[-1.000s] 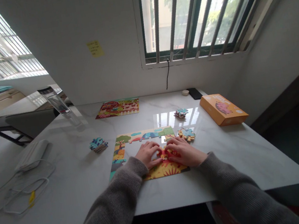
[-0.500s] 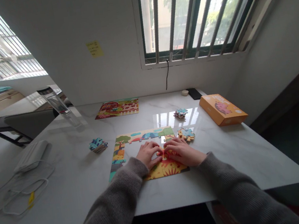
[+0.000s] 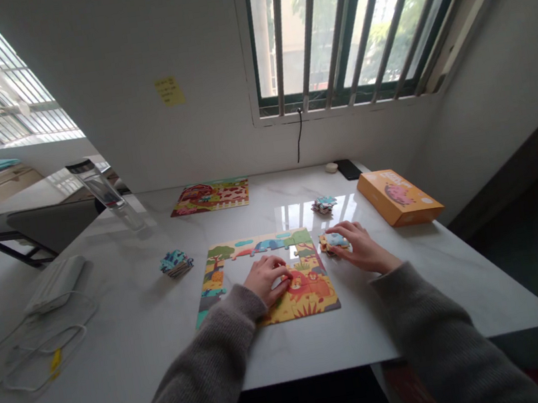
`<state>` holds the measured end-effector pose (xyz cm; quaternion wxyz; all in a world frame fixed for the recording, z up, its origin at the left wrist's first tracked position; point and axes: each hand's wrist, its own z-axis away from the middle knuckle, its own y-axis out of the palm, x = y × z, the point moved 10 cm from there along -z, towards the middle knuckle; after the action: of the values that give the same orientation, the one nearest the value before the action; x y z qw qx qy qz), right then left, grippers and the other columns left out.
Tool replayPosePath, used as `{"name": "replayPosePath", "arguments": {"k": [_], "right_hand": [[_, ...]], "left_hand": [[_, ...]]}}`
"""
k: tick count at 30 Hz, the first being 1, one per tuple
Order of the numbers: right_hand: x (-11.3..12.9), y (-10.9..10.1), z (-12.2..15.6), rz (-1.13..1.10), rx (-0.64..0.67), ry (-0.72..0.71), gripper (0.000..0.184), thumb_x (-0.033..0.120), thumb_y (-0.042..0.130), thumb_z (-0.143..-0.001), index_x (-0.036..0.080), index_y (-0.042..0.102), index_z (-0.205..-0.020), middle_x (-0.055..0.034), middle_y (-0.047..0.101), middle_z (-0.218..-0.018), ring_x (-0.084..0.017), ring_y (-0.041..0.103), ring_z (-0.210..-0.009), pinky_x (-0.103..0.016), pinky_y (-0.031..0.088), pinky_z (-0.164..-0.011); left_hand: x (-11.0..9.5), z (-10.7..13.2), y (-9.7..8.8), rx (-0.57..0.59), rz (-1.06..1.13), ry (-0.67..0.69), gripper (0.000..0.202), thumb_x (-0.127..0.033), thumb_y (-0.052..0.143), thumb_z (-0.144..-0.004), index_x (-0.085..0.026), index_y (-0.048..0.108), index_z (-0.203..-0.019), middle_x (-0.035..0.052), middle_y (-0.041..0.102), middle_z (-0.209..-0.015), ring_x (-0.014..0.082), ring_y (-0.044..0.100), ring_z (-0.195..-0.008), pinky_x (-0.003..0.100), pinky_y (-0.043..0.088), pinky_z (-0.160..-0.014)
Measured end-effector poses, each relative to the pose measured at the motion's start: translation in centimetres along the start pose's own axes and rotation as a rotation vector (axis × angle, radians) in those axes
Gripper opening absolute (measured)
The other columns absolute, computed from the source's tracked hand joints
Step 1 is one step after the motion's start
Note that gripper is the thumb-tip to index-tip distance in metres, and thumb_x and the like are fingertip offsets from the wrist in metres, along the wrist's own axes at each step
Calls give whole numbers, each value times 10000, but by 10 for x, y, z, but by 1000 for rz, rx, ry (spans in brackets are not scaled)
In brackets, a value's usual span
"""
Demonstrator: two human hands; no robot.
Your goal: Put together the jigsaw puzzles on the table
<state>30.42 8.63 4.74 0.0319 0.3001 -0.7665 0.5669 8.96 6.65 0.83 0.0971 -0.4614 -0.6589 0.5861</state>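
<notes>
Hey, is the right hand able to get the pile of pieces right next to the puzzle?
Yes, it looks that way. The right hand has its fingers around or just over the pile of pieces, and nothing seems to stand between them.

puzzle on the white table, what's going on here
A person's left hand rests on a partly assembled jigsaw puzzle, which has a gap inside its border. The right hand is at a pile of pieces just right of it; whether it grips one is unclear. A farm picture lies farther back.
</notes>
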Motion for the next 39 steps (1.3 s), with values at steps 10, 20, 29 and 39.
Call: {"name": "replayPosePath", "arguments": {"k": [10,20,29,39], "right_hand": [[-33,15,5,48,138,51,227,266,611,-865,232,649,-1086,-110,620,-1217,-292,550,-1129,-467,450,-974],[-34,9,8,-5,89,-23,235,182,598,-825,235,656,-1046,-94,620,-1118,-259,572,-1045,-409,480,-954],[-34,4,7,28,58,9,288,154,587,-784,216,649,-1058,-104,619,-1093,-278,542,-1042,-437,476,-951],[-49,7,5,65,28,60,189,166,587,-814,210,664,-982,-109,631,-1053,-290,571,-1025,-438,488,-915]], "left_hand": [[-2,0,-2,10,6,3,138,-268,595,-898,-238,704,-977,74,632,-1115,259,542,-1034,447,439,-934],[-2,0,-3,6,8,14,150,-258,583,-891,-234,690,-993,73,636,-1101,257,542,-1032,449,438,-947],[-3,-1,-3,8,11,22,162,-253,574,-895,-223,685,-1008,80,639,-1103,258,547,-1032,445,443,-947],[-3,-1,-4,5,5,22,164,-250,581,-889,-227,687,-1012,78,645,-1098,260,558,-1030,445,449,-948]]}}
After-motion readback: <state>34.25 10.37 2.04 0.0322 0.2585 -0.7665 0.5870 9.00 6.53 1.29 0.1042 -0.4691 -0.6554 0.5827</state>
